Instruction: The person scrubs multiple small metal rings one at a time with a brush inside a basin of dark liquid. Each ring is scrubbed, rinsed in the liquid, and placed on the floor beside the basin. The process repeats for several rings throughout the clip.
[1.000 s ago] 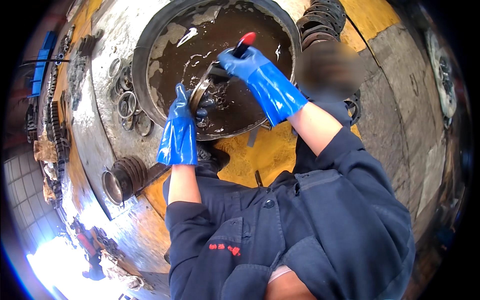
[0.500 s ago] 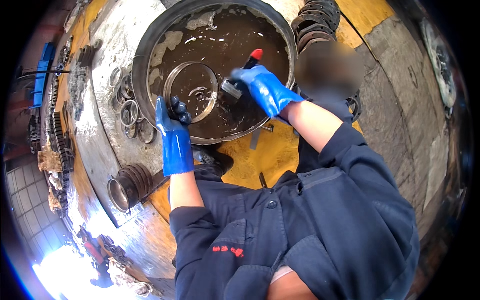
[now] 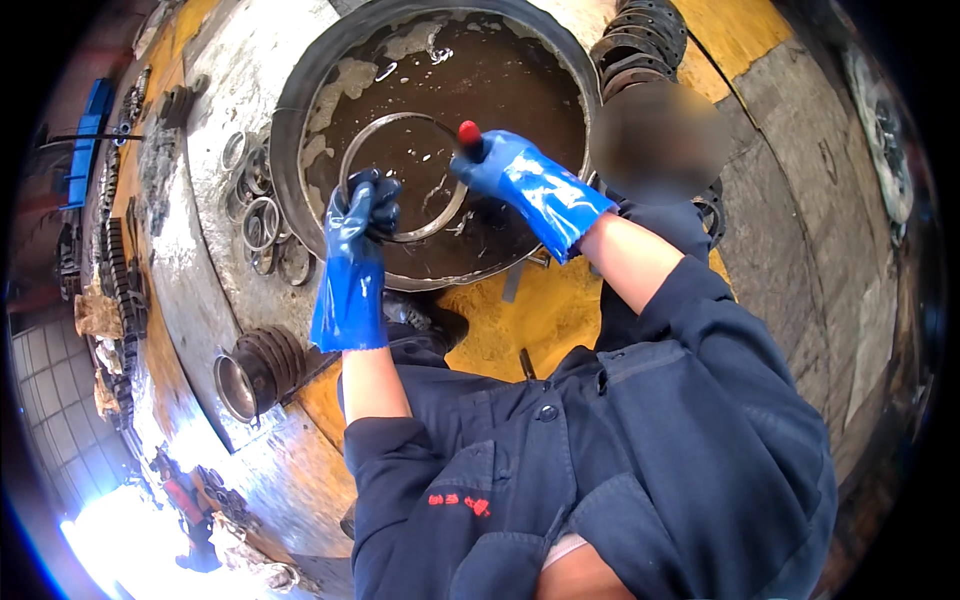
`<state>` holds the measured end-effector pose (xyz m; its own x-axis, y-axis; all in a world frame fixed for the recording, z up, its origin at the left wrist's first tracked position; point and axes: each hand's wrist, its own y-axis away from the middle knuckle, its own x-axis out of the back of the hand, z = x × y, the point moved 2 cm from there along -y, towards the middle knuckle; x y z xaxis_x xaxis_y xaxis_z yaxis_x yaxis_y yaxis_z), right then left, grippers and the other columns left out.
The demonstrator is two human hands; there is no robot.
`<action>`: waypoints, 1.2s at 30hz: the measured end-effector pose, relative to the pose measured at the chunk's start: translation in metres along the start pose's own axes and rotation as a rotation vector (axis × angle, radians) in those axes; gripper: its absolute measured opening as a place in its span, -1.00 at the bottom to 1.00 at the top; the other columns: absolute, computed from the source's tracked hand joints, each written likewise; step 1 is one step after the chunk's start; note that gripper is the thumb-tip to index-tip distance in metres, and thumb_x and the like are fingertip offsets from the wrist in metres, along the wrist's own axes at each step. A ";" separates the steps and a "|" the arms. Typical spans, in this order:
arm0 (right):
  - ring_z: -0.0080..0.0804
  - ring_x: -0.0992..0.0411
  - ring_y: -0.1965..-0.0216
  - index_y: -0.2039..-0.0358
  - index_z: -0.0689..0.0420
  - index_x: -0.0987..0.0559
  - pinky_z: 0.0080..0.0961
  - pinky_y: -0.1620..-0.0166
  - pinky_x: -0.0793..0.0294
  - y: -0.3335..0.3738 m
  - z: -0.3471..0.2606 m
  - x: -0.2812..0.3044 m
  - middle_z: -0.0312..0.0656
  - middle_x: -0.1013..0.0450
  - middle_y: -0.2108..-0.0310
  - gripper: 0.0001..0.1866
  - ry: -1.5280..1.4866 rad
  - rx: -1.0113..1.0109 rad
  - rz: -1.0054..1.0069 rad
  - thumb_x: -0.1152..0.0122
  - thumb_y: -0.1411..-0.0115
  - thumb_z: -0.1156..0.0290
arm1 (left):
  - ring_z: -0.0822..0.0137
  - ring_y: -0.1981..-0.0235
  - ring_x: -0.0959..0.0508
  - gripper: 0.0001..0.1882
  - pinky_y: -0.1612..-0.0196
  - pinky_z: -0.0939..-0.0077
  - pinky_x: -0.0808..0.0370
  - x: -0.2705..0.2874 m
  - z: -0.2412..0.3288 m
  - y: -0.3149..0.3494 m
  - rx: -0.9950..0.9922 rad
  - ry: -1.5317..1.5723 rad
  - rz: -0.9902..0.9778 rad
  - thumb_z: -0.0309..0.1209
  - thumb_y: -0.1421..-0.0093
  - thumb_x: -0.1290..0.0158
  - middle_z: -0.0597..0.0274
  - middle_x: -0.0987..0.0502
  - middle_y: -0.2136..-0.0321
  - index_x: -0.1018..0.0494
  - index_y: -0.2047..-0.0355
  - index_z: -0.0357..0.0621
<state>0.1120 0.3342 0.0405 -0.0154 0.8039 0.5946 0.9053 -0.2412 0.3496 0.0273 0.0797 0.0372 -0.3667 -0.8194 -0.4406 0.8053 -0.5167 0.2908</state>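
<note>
while red lettering (image 3: 460,504) is stitched on jacket (image 3: 640,430), metal ring (image 3: 424,234) is gripped by left hand (image 3: 364,208), opening facing camera; red-tipped handle (image 3: 469,133) is clenched in right hand (image 3: 497,165), tip toward frame top.

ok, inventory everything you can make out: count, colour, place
Tub: 1, black, top centre
Liquid: 1 pool, brown, in tub
Ring: 1, metallic, over liquid
Tool: 1, red and black, ring's upper right
Loose rings: several, metallic, left of tub
Stacked discs: several, dark, tub's right
Cylindrical stack: 1, brown, lower left
Blue object: 1, blue, far left
Jacket: 1, navy, lower centre
Left hand: 1, blue glove, on ring
Right hand: 1, blue glove, on tool
</note>
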 end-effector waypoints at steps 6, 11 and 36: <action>0.00 -0.67 0.18 0.19 -0.09 -0.69 -0.12 0.12 -0.65 -0.011 0.009 -0.010 -0.12 -0.68 0.25 -0.80 0.481 0.454 0.205 -0.40 -0.20 0.18 | 0.44 0.21 -0.64 -0.54 0.09 0.44 -0.60 -0.029 0.001 0.003 -0.127 -0.900 0.092 -0.36 -0.16 -0.37 0.24 -0.68 0.20 -0.58 -0.05 -0.25; -0.07 -0.67 0.15 0.15 -0.12 -0.72 -0.25 0.07 -0.64 -0.008 0.006 -0.018 -0.18 -0.70 0.23 -0.75 0.298 0.418 0.124 -0.42 -0.18 0.14 | 0.56 0.47 -0.54 -0.69 0.40 0.61 -0.45 -0.037 -0.024 0.012 0.100 -0.744 0.094 -0.38 -0.23 -0.33 0.32 -0.67 0.39 -0.62 0.05 -0.21; -0.53 -0.50 0.40 0.32 0.17 -0.73 -0.45 0.25 -0.47 -0.023 0.012 0.008 -0.26 -0.59 0.47 -0.60 -0.954 -0.092 0.169 -0.38 -0.27 0.02 | 0.45 0.56 -0.61 -0.65 0.58 0.69 -0.34 -0.025 -0.004 0.024 -0.015 -0.344 0.301 -0.63 -0.15 -0.34 0.23 -0.73 0.32 -0.63 0.05 -0.15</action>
<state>0.0964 0.3524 0.0287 0.4990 0.8477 -0.1798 0.8265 -0.4032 0.3929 0.0581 0.0891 0.0517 -0.2469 -0.9686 -0.0302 0.9053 -0.2417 0.3493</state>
